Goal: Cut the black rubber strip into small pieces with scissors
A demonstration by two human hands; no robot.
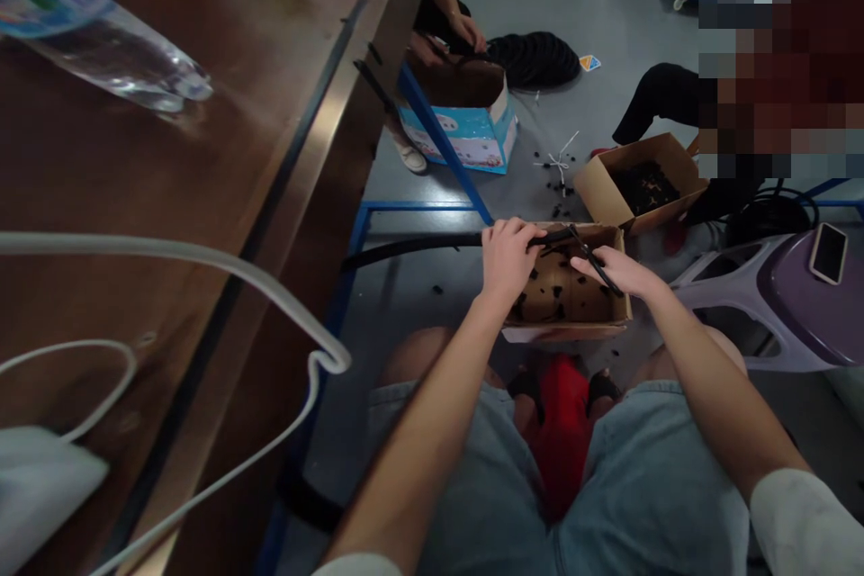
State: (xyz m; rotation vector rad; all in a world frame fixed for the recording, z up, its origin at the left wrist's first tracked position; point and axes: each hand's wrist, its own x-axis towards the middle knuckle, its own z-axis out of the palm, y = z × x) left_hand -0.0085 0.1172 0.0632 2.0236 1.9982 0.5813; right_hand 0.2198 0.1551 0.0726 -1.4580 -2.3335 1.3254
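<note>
My left hand (508,256) is closed around a long black rubber strip (418,246), which runs from the left, beside the table, across the top of an open cardboard box (562,328). Small dark pieces (557,292) lie scattered inside that box. Above its right side, my right hand (617,270) is closed on a slim black-handled tool (594,264) that looks like snips. The tool's tip meets the strip's right end. Whether its jaws are open is too small to tell.
A brown table (222,108) with a plastic bottle (101,27) and white cables (270,288) fills the left. Ahead, a co-worker's hands (465,31) hover over a blue-and-white box (465,144). Another carton (631,220) and a purple stool (796,306) bearing a phone (828,252) are at right.
</note>
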